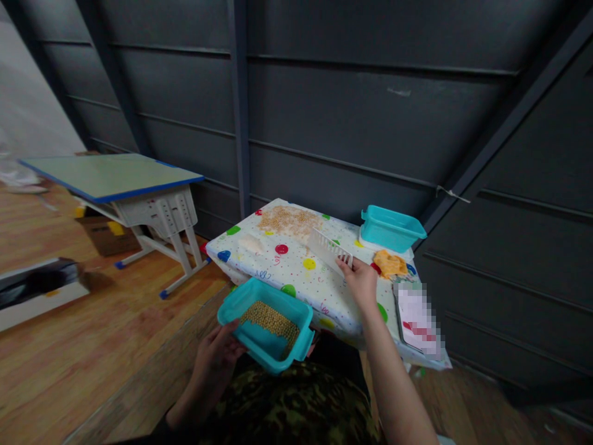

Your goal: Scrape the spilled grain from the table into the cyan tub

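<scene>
My left hand (218, 347) grips the near left rim of a teal plastic tub (303, 312), which I hold over my lap at the table's front edge. Round tan beans (271, 319), resembling soybeans, lie in a band across its bottom. With my right hand (361, 279) I pinch the slotted end of a flat white plastic scraper (327, 247), held over the table. Beyond its far end spreads a loose layer of light-brown grains (290, 220) on the cloth. A small whitish patch (251, 243), too blurred to name, lies nearer on the left.
A balloon-print cloth covers the table (296, 272). At its right stand a second teal tub (393, 228), a crumpled orange cloth (390, 264) and a flat pixelated object (419, 321). Dark wall panels (324, 111) rise behind. A green-topped desk (115, 173) stands left.
</scene>
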{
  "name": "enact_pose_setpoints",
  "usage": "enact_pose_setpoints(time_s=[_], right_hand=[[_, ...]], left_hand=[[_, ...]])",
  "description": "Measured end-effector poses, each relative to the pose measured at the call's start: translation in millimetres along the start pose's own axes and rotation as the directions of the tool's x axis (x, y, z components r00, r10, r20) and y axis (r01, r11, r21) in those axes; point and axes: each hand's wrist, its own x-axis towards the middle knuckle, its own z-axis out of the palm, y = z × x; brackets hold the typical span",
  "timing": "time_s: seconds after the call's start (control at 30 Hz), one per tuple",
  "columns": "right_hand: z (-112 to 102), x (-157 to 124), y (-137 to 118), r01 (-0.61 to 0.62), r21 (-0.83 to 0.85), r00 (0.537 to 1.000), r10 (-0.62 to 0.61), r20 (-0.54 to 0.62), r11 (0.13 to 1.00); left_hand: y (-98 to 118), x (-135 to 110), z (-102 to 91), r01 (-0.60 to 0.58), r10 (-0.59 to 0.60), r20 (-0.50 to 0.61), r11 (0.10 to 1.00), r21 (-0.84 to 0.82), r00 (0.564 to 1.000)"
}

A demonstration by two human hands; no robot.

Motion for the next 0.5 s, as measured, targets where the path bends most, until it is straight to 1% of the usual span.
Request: enact_pose_setpoints(time_s=[0.17, 0.33, 0.43, 0.5], right_hand=[[4, -1, -5, -0.007, 0.072, 0.999, 0.004, 0.032, 0.997], [8, -1, -10, -0.002, 0.073, 0.998, -0.002, 0.056, 0.997], [11, 0, -11, -0.005, 0.081, 0.998, 0.0, 0.063, 0.997], [12, 1, -10, -0.002, 0.088, 0.999, -0.002, 0.051, 0.996]], left_hand=[[-2, -1, -1.6, -0.018, 0.018, 0.051, 1.0, 0.004, 0.999], [-2, -2, -1.0, -0.023, 0.023, 0.022, 1.0, 0.001, 0.999], [-2, -4, -0.6, -0.026, 0.026, 0.05, 1.0, -0.001, 0.998], [-1, -4, -0.3, -0.016, 0.016, 0.042, 1.0, 0.0, 0.999]])
